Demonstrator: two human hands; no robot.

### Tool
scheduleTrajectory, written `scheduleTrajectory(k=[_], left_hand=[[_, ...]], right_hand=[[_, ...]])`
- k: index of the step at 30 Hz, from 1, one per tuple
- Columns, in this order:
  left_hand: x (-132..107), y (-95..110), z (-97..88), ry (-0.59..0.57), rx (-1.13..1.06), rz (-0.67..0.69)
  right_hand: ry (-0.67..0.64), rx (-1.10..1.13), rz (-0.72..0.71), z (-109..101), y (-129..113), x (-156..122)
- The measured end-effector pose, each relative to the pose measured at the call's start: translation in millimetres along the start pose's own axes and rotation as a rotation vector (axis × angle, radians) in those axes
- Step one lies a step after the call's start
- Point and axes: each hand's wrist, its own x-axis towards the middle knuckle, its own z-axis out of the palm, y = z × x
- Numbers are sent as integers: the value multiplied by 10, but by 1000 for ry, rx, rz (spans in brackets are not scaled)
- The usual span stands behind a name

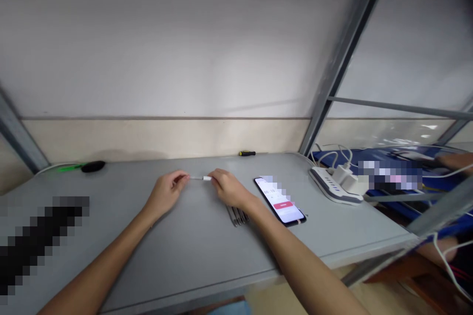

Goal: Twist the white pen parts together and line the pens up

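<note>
Above the middle of the grey desk, my left hand pinches the left end of a slim pen-like stick. My right hand grips its other end, where a white sleeve-like section shows. The stick lies level between my fingertips, and its thin part looks pale or clear. Both its ends are hidden by my fingers. Under my right wrist several slim metallic pen-like pieces lie side by side on the desk, partly covered by the forearm.
A phone with a lit timer screen lies right of my right forearm. Beyond it sits a white power strip with plugs. A yellow-black screwdriver rests by the wall. A black-and-green object is far left. Another person's hand shows at right.
</note>
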Motion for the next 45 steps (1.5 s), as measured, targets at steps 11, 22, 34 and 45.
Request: scheduleTrajectory(k=[11, 22, 34, 45], left_hand=[[-19, 28, 68, -88, 30, -20], [-43, 4, 20, -69, 133, 257], [-124, 86, 126, -268, 416, 316], [-131, 238, 72, -154, 629, 428]], right_hand=[[-15, -33, -39, 0, -47, -15], [-101, -187, 75, 36, -51, -72], [-88, -11, -9, 52, -86, -40], [-273, 489, 70, -63, -84, -34]])
